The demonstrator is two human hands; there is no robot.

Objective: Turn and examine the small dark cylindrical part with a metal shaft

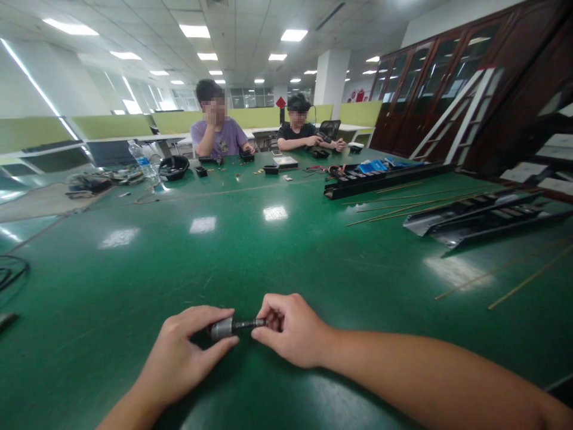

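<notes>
My left hand (192,340) grips a short grey metal cylinder (222,329) between thumb and fingers, just above the green table (268,263). A thin dark shaft (245,324) sticks out of the cylinder to the right and lies level. The fingertips of my right hand (293,328) are pinched on the far end of that shaft. Part of the cylinder is hidden by my left palm, and the shaft's tip is covered by my right fingers. I cannot tell the part's exact kind.
Long black metal channels (487,218) and thin brass-coloured rods (394,212) lie on the right. Two people sit across the table, among small black parts, a black bowl (174,167) and a plastic bottle (142,161). A black cable (13,272) lies at the left edge.
</notes>
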